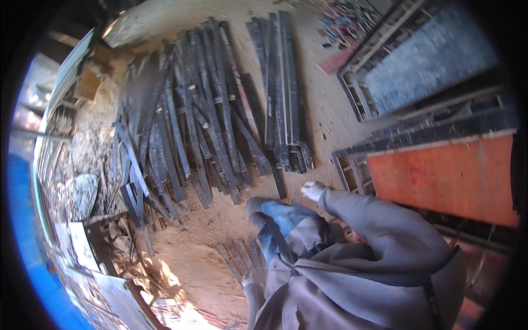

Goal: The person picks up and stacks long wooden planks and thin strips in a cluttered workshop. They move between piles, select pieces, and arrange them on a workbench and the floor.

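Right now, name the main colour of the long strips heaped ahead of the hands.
Mostly black: the long strips show best in the head view.

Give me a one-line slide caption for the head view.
Left hand near narrow brown wooden slats, right hand near long black wooden planks strewn on dusty tan ground.

No text, label, number or sign can be read here.

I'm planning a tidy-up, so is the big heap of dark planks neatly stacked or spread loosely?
Spread loosely: the dark planks cross at different angles and their ends don't line up on the dusty ground.
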